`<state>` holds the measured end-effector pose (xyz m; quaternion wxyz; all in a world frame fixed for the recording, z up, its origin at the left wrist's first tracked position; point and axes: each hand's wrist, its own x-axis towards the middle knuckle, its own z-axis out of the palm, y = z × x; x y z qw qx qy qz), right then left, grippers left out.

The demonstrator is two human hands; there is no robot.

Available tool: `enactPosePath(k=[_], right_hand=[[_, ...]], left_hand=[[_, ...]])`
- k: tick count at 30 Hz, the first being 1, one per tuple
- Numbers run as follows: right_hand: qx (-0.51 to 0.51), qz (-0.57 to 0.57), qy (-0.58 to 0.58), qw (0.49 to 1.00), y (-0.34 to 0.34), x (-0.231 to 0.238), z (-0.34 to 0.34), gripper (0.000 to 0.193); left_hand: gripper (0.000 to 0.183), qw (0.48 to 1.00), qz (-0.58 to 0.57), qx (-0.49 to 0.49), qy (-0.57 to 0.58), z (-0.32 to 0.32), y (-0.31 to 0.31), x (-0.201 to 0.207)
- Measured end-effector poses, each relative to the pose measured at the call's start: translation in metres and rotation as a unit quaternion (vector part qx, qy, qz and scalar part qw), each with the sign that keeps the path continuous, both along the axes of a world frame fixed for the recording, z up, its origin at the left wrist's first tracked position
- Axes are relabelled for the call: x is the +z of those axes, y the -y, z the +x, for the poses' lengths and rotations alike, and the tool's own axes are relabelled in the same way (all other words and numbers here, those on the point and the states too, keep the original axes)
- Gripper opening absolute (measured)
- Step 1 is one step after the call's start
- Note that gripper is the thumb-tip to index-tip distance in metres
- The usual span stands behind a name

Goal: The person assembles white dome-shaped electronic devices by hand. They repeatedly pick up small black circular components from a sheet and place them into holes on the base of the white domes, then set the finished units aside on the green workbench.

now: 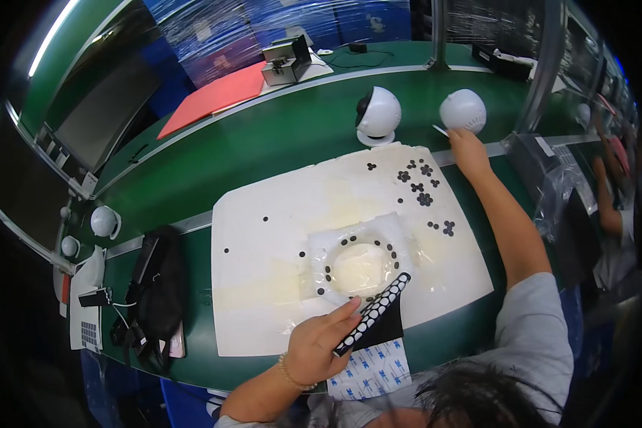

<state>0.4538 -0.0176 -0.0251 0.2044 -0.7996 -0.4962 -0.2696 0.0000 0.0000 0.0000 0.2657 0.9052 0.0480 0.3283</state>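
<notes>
My left hand (321, 346), at the lower middle, pinches a narrow black strip with rows of white circles (374, 314). The strip slants over the near edge of a ring-shaped white piece in clear film (321, 250), with small black round pads set around its ring. My right hand (469, 151) reaches to the far right, fingers closed at the underside of a white ball-shaped camera (463, 110). A thin white edge sticks out left of those fingertips, possibly its base. Beneath the strip lie a black sheet (391, 321) and a white printed backing sheet (371, 371).
Loose black pads (424, 200) lie in clusters on the white board (257, 285). Another white camera (379, 114) stands beyond it. A black bag (160, 285) and a small white camera (104, 222) are at left. Metal posts and plastic-wrapped boxes (549, 178) border the right.
</notes>
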Motion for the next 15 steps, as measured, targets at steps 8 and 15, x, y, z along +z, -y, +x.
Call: enactPosePath(k=[8, 15], right_hand=[[-0.093, -0.199, -0.001, 0.976, -0.049, -0.004, -0.038, 0.024], [0.041, -0.127, -0.104, 0.986, -0.113, -0.009, -0.102, 0.054]], left_hand=[[0.042, 0.998, -0.056, -0.007, -0.006, -0.003, -0.001, 0.004], [0.032, 0.995, -0.098, -0.008, -0.001, -0.005, -0.003, 0.000]])
